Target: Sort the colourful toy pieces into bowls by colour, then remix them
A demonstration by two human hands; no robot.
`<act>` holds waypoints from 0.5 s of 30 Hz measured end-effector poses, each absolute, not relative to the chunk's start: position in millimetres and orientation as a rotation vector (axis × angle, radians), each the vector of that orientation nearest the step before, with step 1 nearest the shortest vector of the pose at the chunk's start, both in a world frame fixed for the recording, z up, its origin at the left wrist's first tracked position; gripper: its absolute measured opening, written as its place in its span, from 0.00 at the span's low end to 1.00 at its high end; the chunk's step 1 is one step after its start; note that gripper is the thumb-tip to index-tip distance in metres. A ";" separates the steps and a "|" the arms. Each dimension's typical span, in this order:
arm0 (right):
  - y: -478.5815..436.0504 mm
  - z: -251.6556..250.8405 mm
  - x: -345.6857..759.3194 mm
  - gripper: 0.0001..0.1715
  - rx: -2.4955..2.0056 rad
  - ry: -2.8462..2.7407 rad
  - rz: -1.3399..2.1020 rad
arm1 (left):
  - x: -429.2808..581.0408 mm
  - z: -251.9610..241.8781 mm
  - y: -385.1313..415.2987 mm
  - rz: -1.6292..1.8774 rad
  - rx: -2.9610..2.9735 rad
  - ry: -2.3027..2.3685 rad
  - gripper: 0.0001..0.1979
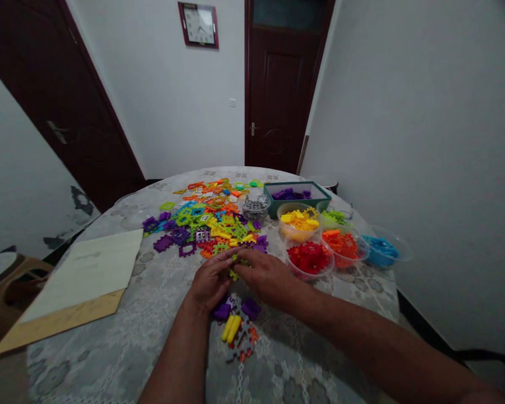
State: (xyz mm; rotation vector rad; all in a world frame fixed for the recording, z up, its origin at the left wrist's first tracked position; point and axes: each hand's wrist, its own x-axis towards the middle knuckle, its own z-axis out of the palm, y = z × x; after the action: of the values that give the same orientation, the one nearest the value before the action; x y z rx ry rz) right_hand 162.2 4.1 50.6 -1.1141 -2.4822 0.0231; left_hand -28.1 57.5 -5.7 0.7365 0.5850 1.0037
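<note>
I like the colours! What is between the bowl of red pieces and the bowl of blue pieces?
In the head view, a bowl of orange pieces sits between the bowl of red pieces and the bowl of blue pieces.

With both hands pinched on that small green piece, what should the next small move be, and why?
Probably press the small light-green plastic building piece together. The left hand and right hand meet on it, just above the joined purple, yellow and grey block cluster on the table; whether it is fully seated is hidden.

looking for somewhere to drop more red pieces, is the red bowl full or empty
Nearly full: the red bowl holds red pieces heaped to about its rim, beside the orange bowl. How deep the pile goes cannot be told.
</note>
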 end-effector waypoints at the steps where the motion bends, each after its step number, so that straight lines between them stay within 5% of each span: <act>1: 2.4 51.1 164.0 0.18 -1.101 -2.474 0.016 | -27.4 -6.2 57.2 1.000 0.742 0.586 0.18; 8: -8.9 62.5 188.9 0.18 -1.083 -2.543 0.000 | -30.0 -3.8 56.2 0.973 0.747 0.595 0.17; 15: 26.6 88.0 321.6 0.13 -1.617 -1.966 -0.298 | -36.4 5.8 55.2 1.181 0.682 0.535 0.18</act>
State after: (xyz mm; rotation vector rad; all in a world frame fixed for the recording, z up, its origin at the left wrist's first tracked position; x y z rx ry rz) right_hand 321.6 26.6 88.0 -1.6173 -1.9662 -0.2975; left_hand -36.4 55.2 5.8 0.6819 0.5350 1.1811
